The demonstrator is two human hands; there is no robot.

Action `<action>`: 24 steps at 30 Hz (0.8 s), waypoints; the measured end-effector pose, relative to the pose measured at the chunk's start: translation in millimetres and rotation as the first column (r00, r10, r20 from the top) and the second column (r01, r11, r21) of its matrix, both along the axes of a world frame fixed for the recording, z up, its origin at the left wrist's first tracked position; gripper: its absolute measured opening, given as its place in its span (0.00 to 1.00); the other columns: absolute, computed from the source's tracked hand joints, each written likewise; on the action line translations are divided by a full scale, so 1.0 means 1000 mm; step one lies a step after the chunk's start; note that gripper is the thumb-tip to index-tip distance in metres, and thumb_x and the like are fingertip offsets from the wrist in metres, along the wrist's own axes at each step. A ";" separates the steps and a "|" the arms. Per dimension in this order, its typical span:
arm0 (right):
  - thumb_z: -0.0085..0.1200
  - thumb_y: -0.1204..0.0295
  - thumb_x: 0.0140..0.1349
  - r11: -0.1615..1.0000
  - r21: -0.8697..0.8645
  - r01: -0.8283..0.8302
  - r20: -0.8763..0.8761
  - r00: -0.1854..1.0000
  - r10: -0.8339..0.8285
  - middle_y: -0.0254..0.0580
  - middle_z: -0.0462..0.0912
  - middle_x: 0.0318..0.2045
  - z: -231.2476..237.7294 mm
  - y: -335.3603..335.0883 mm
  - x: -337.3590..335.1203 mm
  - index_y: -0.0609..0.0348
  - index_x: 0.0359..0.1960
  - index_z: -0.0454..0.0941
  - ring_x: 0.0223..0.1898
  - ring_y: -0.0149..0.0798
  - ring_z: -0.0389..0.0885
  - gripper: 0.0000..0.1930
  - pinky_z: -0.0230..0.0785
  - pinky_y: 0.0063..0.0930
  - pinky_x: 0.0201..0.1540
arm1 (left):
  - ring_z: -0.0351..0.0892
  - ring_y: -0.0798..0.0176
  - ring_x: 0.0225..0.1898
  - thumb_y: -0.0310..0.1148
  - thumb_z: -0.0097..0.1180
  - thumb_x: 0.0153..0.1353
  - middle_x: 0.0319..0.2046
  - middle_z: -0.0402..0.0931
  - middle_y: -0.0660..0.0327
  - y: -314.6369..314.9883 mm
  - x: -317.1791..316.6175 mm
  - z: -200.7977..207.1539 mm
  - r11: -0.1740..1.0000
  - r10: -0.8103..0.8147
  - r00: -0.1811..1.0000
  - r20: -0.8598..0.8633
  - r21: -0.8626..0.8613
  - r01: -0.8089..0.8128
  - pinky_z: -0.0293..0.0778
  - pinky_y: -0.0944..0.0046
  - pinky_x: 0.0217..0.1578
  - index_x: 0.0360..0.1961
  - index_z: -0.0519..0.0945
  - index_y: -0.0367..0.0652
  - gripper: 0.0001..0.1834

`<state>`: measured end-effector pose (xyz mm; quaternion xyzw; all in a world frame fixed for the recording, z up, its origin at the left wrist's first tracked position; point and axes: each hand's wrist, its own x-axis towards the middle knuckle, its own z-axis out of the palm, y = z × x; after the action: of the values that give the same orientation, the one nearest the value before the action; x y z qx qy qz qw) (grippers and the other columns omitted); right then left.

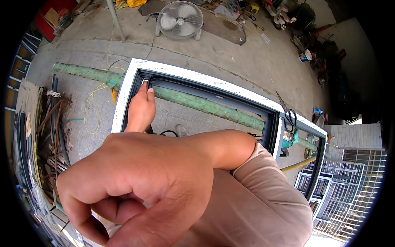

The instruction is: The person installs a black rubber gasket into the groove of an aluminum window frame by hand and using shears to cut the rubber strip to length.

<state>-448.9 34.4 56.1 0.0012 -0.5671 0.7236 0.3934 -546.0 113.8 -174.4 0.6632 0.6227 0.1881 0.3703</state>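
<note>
The window frame (214, 88) lies over a green pipe (205, 106) above the concrete floor (247, 57), a fan (180, 19) beyond. My left hand (142, 108) presses flat fingers on black gasket (153, 79) at the frame's corner; my right hand (135, 185), fingers curled together, blocks the near edge.

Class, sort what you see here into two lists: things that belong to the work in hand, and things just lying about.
In use:
- window frame
- black rubber strip, pressed into the frame corner
- left hand, fingertips on the strip
- right hand, curled shut close to the camera

Lying about:
- scissors resting on the frame
- floor fan
- green pipe
- yellow cable
- paint bucket
</note>
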 end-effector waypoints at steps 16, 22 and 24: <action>0.77 0.62 0.60 0.818 0.552 0.163 0.134 0.951 -0.280 0.41 0.80 0.27 -0.049 -0.023 -0.011 0.58 0.35 0.79 0.31 0.51 0.84 0.18 0.73 0.46 0.32 | 0.86 0.22 0.55 0.43 0.48 0.84 0.51 0.86 0.25 -0.006 -0.004 0.006 0.997 0.007 0.999 0.050 0.073 -0.011 0.79 0.35 0.60 0.76 0.76 0.31 0.30; 0.77 0.67 0.60 0.215 0.900 0.381 0.261 -0.074 -0.963 0.39 0.87 0.35 -0.125 0.043 0.059 0.55 0.47 0.89 0.39 0.49 0.86 0.16 0.79 0.47 0.46 | 0.87 0.25 0.54 0.41 0.48 0.84 0.49 0.87 0.28 -0.001 -0.008 -0.015 0.960 -0.134 0.982 0.135 0.265 0.094 0.80 0.35 0.59 0.69 0.81 0.31 0.26; 0.79 0.64 0.60 0.206 0.949 0.240 0.279 -0.329 -0.902 0.48 0.87 0.52 -0.147 0.058 0.096 0.55 0.62 0.86 0.55 0.54 0.83 0.28 0.77 0.48 0.59 | 0.87 0.26 0.55 0.40 0.48 0.84 0.50 0.87 0.27 0.000 0.013 0.004 0.993 0.048 0.988 0.146 0.098 -0.063 0.80 0.36 0.61 0.69 0.80 0.28 0.26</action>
<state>-353.3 92.8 -91.2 -0.6344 -0.7229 -0.0142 0.2734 -533.2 114.0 -170.7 0.6484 0.6023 0.2774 0.3741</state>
